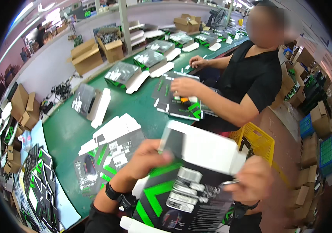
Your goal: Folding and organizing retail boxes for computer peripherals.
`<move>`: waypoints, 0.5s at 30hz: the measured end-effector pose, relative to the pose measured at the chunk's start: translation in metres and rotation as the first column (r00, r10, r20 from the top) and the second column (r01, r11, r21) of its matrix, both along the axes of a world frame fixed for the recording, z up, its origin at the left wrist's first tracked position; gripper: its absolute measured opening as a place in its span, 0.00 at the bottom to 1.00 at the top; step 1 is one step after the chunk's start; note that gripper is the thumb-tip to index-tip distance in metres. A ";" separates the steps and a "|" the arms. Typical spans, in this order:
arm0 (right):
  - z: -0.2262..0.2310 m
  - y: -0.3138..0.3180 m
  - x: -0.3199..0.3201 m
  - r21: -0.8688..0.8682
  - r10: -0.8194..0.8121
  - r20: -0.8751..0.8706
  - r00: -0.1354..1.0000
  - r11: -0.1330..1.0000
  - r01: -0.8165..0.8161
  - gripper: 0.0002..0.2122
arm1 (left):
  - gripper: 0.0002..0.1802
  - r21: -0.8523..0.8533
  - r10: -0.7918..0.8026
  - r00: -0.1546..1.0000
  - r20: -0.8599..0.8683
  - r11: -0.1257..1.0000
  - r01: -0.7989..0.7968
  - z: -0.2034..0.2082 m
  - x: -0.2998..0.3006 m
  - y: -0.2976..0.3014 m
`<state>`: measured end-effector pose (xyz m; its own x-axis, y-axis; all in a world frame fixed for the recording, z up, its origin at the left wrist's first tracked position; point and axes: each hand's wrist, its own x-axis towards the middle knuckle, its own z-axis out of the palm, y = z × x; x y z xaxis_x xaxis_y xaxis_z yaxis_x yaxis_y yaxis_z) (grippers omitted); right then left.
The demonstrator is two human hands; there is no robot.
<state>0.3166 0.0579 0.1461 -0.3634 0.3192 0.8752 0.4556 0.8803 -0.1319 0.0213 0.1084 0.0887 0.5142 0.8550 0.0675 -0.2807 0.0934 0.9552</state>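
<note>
A black-and-green printed carton [197, 186] with white inner flaps is held up in front of me, tilted. My left hand [146, 157] grips its left upper edge, thumb across the dark side panel. Around the right edge, below the white flap, the fingers of my right hand [253, 178] are closed; that hand is somewhat blurred. Behind the carton, flat unfolded carton blanks [109, 157] of the same print lie on the green table [61, 143]. Part of the carton's lower end runs out of view.
A co-worker [247, 73] in black sits at the right, hands over flat cartons [177, 95]. Boxes with white flaps open [123, 73] line the table's far side. Stacked blanks [39, 186] lie at left; a yellow crate [261, 141] stands right. Brown cardboard boxes [84, 58] stand behind.
</note>
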 end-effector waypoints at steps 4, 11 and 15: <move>-0.018 0.007 0.014 -0.254 -0.229 -0.609 0.759 0.963 0.086 0.11 | 0.18 -0.383 0.363 0.889 0.279 0.891 -0.243 -0.057 -0.036 0.030; -0.034 0.040 -0.034 -0.377 -0.249 -0.339 0.907 0.919 0.111 0.06 | 0.08 -0.246 0.105 0.260 0.960 0.762 0.599 -0.117 0.067 -0.027; -0.020 0.056 -0.057 -0.338 -0.206 -0.395 0.895 0.939 0.067 0.05 | 0.06 0.165 -0.085 -0.144 0.986 0.635 0.754 -0.154 0.100 -0.044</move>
<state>0.2600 0.1142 0.1262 0.0814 0.6159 0.7836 0.4093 0.6962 -0.5898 0.1216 0.0649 -0.0650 0.5277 0.5511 0.6464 -0.5007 0.8165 -0.2873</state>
